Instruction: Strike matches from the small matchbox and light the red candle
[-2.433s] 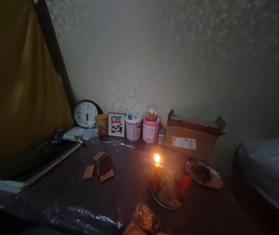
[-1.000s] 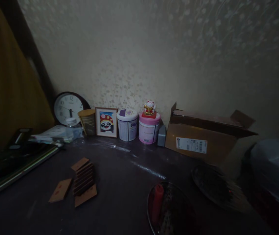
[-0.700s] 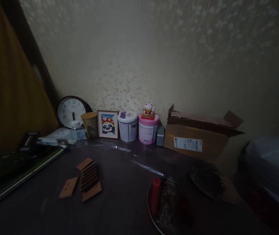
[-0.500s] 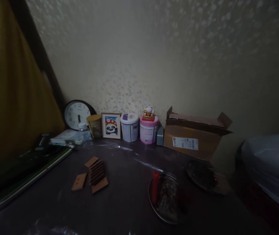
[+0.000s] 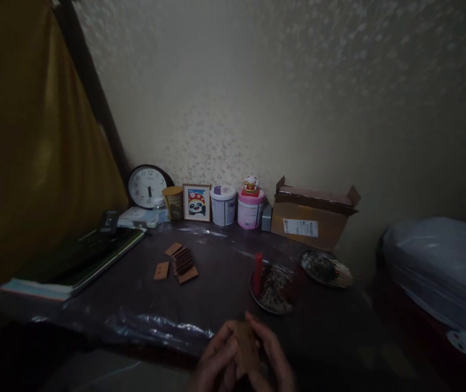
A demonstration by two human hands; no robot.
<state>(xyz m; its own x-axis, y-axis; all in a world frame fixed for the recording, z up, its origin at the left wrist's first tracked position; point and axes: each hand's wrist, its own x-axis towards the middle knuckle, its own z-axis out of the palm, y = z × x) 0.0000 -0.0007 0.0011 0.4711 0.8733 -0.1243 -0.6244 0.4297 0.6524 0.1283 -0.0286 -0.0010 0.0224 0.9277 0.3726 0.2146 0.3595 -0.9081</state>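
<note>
Low in the middle, my left hand and my right hand are close together around a small brown box. Fingers of both hands are curled onto it, and part of it is hidden by them. Just beyond stands a red candle, upright on a round metal plate with dark, mottled residue. Farther right, a second plate bears a dark heap and a bundle of pale thin sticks. To the left lie a row of overlapping brown pieces and a loose brown tile.
Along the wall stand a clock, a framed panda picture, a white tub, a pink tub topped by a cat figurine, and a cardboard box. Books lie left; a plastic-covered bundle is at right.
Both hands have come into view at the bottom with the small brown box. The camera view has shifted, showing more of the table's near edge. The table objects look unmoved.
</note>
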